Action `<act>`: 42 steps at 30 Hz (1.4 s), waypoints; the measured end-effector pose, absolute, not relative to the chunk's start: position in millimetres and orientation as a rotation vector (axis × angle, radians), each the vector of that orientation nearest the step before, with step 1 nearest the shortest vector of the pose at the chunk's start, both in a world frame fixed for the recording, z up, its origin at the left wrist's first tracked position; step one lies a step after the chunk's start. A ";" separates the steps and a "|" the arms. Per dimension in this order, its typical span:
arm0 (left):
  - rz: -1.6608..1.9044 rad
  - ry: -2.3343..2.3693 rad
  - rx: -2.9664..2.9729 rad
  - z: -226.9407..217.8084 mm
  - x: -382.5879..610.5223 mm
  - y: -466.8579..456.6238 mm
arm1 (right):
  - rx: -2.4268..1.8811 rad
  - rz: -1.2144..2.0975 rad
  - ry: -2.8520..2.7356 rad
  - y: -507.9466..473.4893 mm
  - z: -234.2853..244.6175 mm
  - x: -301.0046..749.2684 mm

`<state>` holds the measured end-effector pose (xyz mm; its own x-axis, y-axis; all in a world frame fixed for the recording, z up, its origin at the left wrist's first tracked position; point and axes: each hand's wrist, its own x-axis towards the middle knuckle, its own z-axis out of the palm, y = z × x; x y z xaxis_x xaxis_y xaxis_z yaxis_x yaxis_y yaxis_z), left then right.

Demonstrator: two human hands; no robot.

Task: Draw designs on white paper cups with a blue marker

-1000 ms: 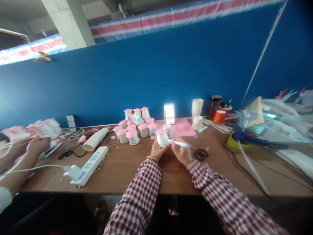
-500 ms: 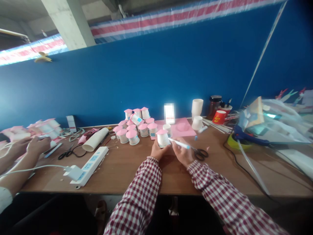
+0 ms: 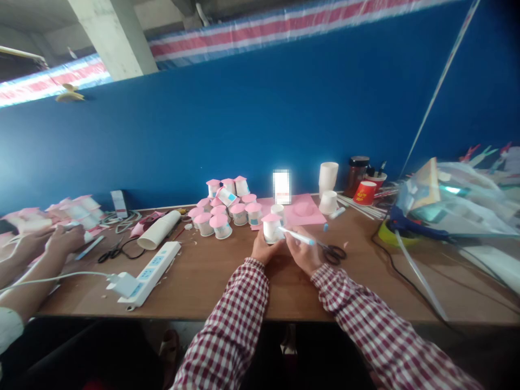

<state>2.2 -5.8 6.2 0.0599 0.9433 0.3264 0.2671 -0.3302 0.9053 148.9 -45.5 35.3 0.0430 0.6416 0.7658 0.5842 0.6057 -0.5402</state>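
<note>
Over the tabletop [image 3: 227, 281], the pink-roofed cup [image 3: 271, 231] sits snug, held by the left hand [image 3: 263, 249]; the right hand [image 3: 304, 253] pinches a pen [image 3: 298, 236], tip still near the cup's wall: work there apparently continues.

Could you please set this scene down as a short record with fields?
Left hand: holding a white cup with a pink cone top
Right hand: gripping a white marker, tip towards the cup
Beside right hand: scissors
To the left: pink-topped cups, white power strip
Further back: pink sheet
Far left: another person's hands
</note>
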 end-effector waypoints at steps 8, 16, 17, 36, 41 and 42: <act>1.288 1.262 1.723 3.7 1.0 -3.5 | -1.039 0.075 -1.620 -44.8 34.1 149.4; 1.278 1.250 1.708 5.0 1.4 -5.2 | -1.020 0.068 -1.629 -43.2 33.0 149.3; 1.278 1.245 1.709 4.9 1.4 -5.3 | -1.020 0.064 -1.633 -43.3 33.2 149.2; 1.283 1.246 1.702 4.8 1.9 -4.6 | -1.033 0.037 -1.643 -44.6 35.0 149.2; 1.278 1.249 1.714 3.0 1.5 -3.3 | -1.028 0.051 -1.625 -42.9 32.9 148.7; 1.278 1.246 1.719 2.8 1.4 -3.3 | -1.030 0.051 -1.623 -42.6 32.7 148.7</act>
<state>1.4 -3.3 2.8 0.0726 0.9412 0.3300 0.3060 -0.3359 0.8908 148.7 -42.6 32.7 0.0409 0.6326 0.7734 0.5830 0.6135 -0.5326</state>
